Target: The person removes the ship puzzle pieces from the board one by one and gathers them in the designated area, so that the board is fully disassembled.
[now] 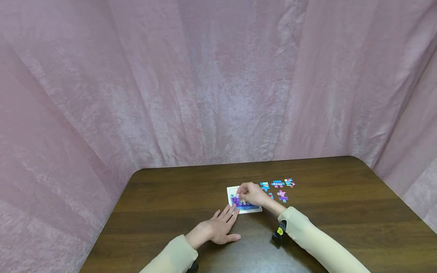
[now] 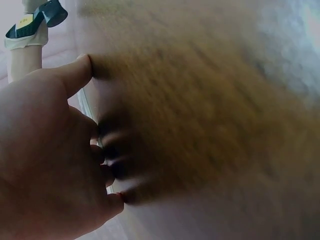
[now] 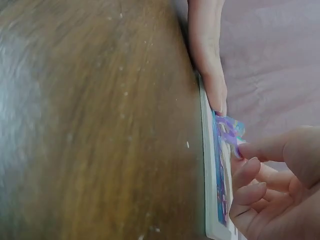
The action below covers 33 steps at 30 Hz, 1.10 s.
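A small jigsaw puzzle board (image 1: 253, 211) with a white frame lies on the table, its lower part filled with blue and purple picture. My right hand (image 1: 254, 194) is over the board's upper part. In the right wrist view its thumb and finger pinch a purple puzzle piece (image 3: 230, 129), which stands tilted up from the board's surface. My left hand (image 1: 220, 228) lies palm down with fingers stretched, fingertips at the board's lower left corner and thumb spread out to the side. From the left wrist, the palm and fingertips (image 2: 116, 201) show; the board is mostly hidden there.
Several loose puzzle pieces (image 1: 278, 184) lie right of the board, one of them a pink and purple piece (image 1: 282, 196); another is partly behind my right hand. The brown wooden table (image 1: 170, 197) ends at a pink curtain (image 1: 218, 94). Each wrist bears a dark camera.
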Available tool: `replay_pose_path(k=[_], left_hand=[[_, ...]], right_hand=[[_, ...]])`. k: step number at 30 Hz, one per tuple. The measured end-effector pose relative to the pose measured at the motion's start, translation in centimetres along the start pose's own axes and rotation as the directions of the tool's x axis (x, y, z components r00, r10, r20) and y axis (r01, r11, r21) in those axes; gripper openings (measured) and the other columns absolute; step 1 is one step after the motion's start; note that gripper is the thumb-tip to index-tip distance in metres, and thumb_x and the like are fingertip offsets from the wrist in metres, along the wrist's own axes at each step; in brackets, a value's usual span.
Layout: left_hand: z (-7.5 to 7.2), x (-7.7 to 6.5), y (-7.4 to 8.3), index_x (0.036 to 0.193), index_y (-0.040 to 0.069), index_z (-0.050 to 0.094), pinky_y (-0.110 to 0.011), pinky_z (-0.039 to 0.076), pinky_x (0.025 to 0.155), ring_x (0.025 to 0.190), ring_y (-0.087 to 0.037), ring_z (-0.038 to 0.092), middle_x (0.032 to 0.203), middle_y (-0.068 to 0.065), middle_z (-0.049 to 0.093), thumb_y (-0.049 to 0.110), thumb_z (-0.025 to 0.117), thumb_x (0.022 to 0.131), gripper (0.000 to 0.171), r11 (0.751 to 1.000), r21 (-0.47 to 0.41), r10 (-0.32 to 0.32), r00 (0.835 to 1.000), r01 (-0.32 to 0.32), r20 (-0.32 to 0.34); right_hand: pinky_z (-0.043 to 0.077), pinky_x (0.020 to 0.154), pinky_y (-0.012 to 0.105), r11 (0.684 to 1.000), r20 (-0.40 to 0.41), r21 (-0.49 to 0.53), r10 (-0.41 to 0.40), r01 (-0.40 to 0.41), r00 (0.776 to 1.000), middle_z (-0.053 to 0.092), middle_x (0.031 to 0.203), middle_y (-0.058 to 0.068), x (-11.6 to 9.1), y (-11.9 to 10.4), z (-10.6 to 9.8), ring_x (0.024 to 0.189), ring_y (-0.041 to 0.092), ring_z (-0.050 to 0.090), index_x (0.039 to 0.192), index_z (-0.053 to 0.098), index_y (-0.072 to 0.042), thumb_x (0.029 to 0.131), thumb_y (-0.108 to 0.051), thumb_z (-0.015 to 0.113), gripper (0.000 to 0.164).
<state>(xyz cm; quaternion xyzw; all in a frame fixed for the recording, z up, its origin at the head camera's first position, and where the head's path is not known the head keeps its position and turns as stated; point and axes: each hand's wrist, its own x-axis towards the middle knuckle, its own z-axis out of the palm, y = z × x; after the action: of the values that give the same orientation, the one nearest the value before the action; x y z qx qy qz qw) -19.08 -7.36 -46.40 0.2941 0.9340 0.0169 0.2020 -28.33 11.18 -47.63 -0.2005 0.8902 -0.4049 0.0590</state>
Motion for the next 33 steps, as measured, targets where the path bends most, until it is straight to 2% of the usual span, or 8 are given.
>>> replay_pose_path(k=[6, 13, 17, 21, 24, 28, 33], left_hand=[[0.8, 0.5, -0.5, 0.157, 0.012, 0.008, -0.048, 0.017, 0.121, 0.152, -0.022, 0.001, 0.165, -0.005, -0.001, 0.059, 0.042, 0.097, 0.083, 1.0, -0.014, 0.017, 1.0, -0.017, -0.01], [-0.1, -0.3, 0.2, 0.156, 0.013, 0.011, -0.046, 0.019, 0.12, 0.152, -0.021, 0.005, 0.165, -0.004, 0.003, 0.06, 0.042, 0.096, 0.083, 1.0, 0.013, 0.009, 1.0, -0.008, -0.014], [0.1, -0.1, 0.1, 0.156, 0.011, 0.009, -0.047, 0.019, 0.12, 0.152, -0.023, 0.004, 0.165, -0.005, 0.001, 0.059, 0.04, 0.097, 0.083, 1.0, 0.012, 0.013, 1.0, -0.013, -0.004], [0.2, -0.1, 0.0, 0.157, 0.012, 0.007, -0.047, 0.018, 0.121, 0.152, -0.022, 0.003, 0.165, -0.004, -0.001, 0.06, 0.039, 0.097, 0.083, 1.0, 0.015, 0.003, 1.0, -0.003, 0.004], [0.1, -0.1, 0.1, 0.157, 0.014, 0.009, -0.046, 0.02, 0.12, 0.152, -0.02, 0.005, 0.165, -0.003, 0.001, 0.061, 0.04, 0.096, 0.083, 0.999, 0.033, -0.007, 1.0, 0.007, -0.009], [0.0, -0.2, 0.3, 0.156, 0.014, 0.012, -0.044, 0.023, 0.12, 0.152, -0.02, 0.008, 0.165, -0.003, 0.005, 0.063, 0.04, 0.095, 0.083, 0.997, 0.082, -0.011, 1.0, 0.013, -0.027], [-0.2, -0.3, 0.4, 0.156, 0.014, 0.014, -0.043, 0.026, 0.119, 0.151, -0.02, 0.011, 0.164, -0.003, 0.008, 0.065, 0.04, 0.094, 0.084, 0.992, 0.12, -0.023, 0.999, 0.027, -0.038]], right_hand=[[0.044, 0.056, 0.022, 0.998, -0.005, 0.064, 0.023, -0.023, 1.0, 0.07, 0.08, 0.007, 0.0, -0.3, -0.3, 0.066, 0.009, 0.057, 0.093, 0.068, -0.003, 0.088, -0.004, 0.063, 0.007], [0.046, 0.056, 0.023, 0.987, 0.015, 0.146, 0.058, -0.059, 0.998, 0.069, 0.082, 0.009, -0.1, 0.2, -0.6, 0.066, 0.012, 0.059, 0.096, 0.066, -0.001, 0.09, -0.004, 0.06, 0.009], [0.051, 0.056, 0.024, 0.971, 0.041, 0.229, 0.059, -0.067, 0.997, 0.069, 0.081, 0.015, -0.4, 0.3, -0.9, 0.064, 0.013, 0.064, 0.099, 0.063, 0.005, 0.091, -0.001, 0.057, 0.012], [0.058, 0.065, 0.032, 0.948, 0.054, 0.313, 0.045, -0.06, 0.998, 0.068, 0.084, 0.022, -0.8, 0.3, -1.4, 0.068, 0.017, 0.067, 0.1, 0.06, 0.011, 0.09, 0.001, 0.056, 0.015], [0.059, 0.069, 0.036, 0.935, 0.058, 0.344, 0.072, -0.088, 0.996, 0.068, 0.086, 0.021, -1.0, 0.4, -1.8, 0.071, 0.018, 0.069, 0.102, 0.06, 0.01, 0.09, 0.001, 0.057, 0.016], [0.059, 0.073, 0.034, 0.921, 0.076, 0.368, 0.108, -0.129, 0.991, 0.067, 0.088, 0.018, -1.2, 0.7, -2.2, 0.074, 0.018, 0.069, 0.105, 0.06, 0.009, 0.091, -0.001, 0.057, 0.017], [0.059, 0.072, 0.032, 0.92, 0.075, 0.371, 0.102, -0.123, 0.992, 0.067, 0.085, 0.015, -1.3, 1.4, -2.7, 0.073, 0.015, 0.066, 0.105, 0.06, 0.009, 0.091, -0.002, 0.056, 0.019]])
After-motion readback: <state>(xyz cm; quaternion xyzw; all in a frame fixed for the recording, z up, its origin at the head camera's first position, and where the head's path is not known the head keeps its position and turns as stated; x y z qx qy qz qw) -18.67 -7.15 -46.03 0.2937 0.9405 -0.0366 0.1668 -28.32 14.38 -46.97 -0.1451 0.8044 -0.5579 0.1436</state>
